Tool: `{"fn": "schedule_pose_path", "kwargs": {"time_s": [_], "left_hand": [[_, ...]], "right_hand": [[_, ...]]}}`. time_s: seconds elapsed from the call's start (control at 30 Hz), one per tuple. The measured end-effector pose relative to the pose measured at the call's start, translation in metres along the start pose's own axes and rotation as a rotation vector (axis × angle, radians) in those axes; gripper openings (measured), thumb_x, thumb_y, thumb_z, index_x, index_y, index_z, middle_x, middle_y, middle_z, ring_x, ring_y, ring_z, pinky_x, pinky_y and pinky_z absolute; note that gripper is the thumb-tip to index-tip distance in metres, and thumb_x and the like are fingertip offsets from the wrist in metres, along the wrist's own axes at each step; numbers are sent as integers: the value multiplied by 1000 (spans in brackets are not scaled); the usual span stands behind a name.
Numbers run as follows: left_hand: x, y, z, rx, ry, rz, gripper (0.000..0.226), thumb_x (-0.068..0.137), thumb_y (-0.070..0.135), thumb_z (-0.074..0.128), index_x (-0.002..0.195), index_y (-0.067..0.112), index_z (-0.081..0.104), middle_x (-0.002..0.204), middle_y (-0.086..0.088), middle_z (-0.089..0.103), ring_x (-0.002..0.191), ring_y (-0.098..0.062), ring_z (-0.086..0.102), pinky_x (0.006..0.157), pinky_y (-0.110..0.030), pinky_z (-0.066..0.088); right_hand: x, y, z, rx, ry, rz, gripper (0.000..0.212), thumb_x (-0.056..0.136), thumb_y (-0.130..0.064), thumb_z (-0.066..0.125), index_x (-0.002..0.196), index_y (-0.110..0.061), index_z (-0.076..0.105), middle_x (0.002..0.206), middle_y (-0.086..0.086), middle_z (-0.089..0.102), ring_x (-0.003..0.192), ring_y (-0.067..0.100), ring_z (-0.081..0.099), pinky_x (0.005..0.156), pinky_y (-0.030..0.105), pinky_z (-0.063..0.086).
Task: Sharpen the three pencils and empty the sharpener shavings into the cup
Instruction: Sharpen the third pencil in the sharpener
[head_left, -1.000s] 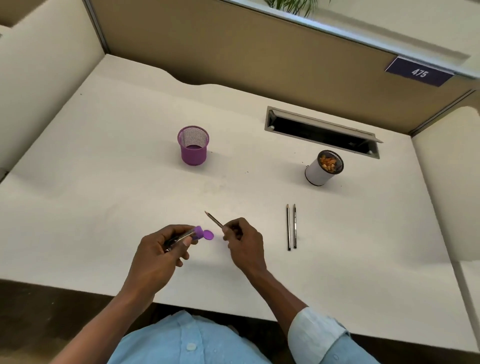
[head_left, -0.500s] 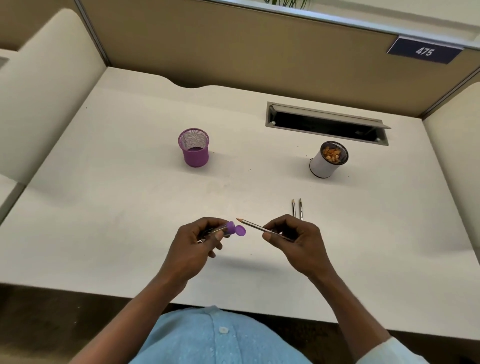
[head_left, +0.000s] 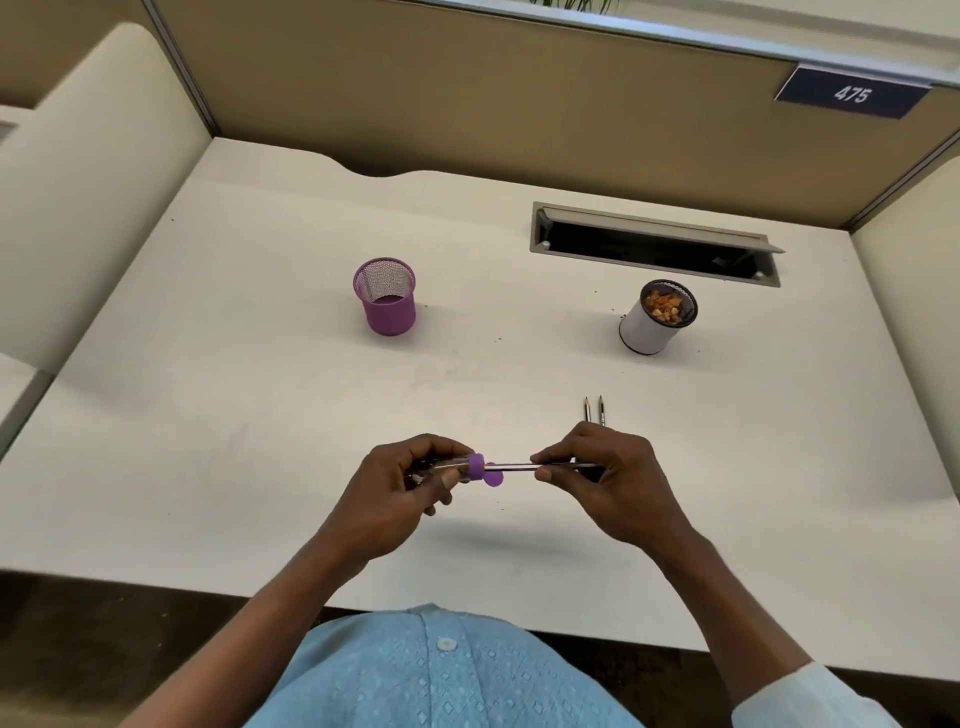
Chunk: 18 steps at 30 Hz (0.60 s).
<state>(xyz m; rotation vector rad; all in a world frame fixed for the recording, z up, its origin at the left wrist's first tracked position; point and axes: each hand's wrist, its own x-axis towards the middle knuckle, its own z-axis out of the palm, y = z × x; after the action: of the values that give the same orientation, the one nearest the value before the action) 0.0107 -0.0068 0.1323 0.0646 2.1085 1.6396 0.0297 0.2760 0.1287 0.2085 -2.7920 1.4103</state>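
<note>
My left hand (head_left: 400, 488) grips a clear tube sharpener with a purple cap (head_left: 475, 466); its small purple lid hangs open below. My right hand (head_left: 605, 473) pinches a pencil (head_left: 517, 466) held level, its tip inside the sharpener's purple end. Two more pencils (head_left: 594, 408) lie side by side on the white desk (head_left: 260, 415), points away from me, their lower parts hidden behind my right hand. A white cup (head_left: 655, 325) holding orange-brown shavings stands at the back right.
A purple mesh pot (head_left: 387, 296) stands at the back left of the desk. A grey cable slot (head_left: 654, 241) is cut into the desk behind the white cup. Tan partition walls close in the back and both sides.
My right hand swung the pencil from pointing up-left to level and pushed its tip into the sharpener. Both hands came closer together. The camera shifted left.
</note>
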Motion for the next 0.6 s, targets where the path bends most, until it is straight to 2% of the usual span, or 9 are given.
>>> {"fn": "schedule_pose_path", "kwargs": {"time_s": [0.1, 0.2, 0.27, 0.33, 0.4, 0.47, 0.53, 0.6], "left_hand": [[1, 1, -3, 12, -61, -4, 26, 105, 6, 64, 113, 25, 80, 97, -4, 81, 71, -12, 60, 68, -28, 53], [3, 4, -10, 19, -76, 6, 22, 106, 11, 64, 111, 24, 81, 92, -5, 80, 65, -11, 52, 65, -26, 49], [5, 5, -13, 28, -89, 24, 21, 107, 13, 64, 111, 23, 81, 90, -5, 81, 65, -8, 52, 62, -25, 48], [6, 5, -16, 49, -99, 45, 21, 106, 13, 65, 112, 24, 82, 90, -4, 81, 67, -6, 55, 62, -27, 47], [6, 6, -18, 78, -98, 66, 23, 105, 10, 66, 112, 25, 81, 91, 2, 82, 72, -5, 59, 65, -25, 47], [6, 6, -20, 117, -109, 100, 23, 103, 3, 67, 114, 19, 81, 90, 12, 82, 76, 1, 66, 68, -12, 46], [5, 6, -23, 167, -119, 132, 23, 101, 0, 68, 115, 14, 80, 88, 14, 81, 78, 3, 68, 70, -6, 46], [4, 6, -25, 200, -120, 149, 24, 101, 0, 69, 114, 16, 81, 89, 10, 81, 78, 2, 67, 69, -5, 45]], "right_hand": [[0, -5, 1, -104, -24, -149, 17, 87, -34, 84, 102, -27, 82, 86, -15, 67, 63, 8, 57, 59, 27, 50], [-1, -8, 5, -220, 19, -265, 13, 89, -28, 84, 100, -22, 80, 85, -12, 67, 64, -4, 48, 57, 24, 46], [-2, -10, 9, -290, 83, -346, 7, 94, -26, 80, 96, -19, 80, 80, -10, 68, 65, -1, 52, 55, 28, 45], [-3, -12, 13, -319, 102, -375, 11, 98, -30, 74, 93, -22, 79, 74, -11, 67, 61, 9, 54, 51, 32, 44], [-2, -18, 16, -291, 54, -267, 17, 98, -36, 71, 88, -25, 79, 64, -11, 63, 54, 9, 47, 49, 29, 38], [6, -26, 12, -58, -141, 62, 21, 97, -35, 72, 84, -22, 81, 53, -9, 53, 50, 8, 41, 53, 26, 34], [14, -30, 6, 216, -351, 383, 27, 99, -30, 71, 81, -14, 83, 50, -7, 47, 50, 10, 37, 54, 24, 30], [17, -32, 4, 280, -465, 468, 30, 101, -31, 68, 83, -13, 83, 51, -1, 49, 52, 15, 34, 54, 26, 26]]}}
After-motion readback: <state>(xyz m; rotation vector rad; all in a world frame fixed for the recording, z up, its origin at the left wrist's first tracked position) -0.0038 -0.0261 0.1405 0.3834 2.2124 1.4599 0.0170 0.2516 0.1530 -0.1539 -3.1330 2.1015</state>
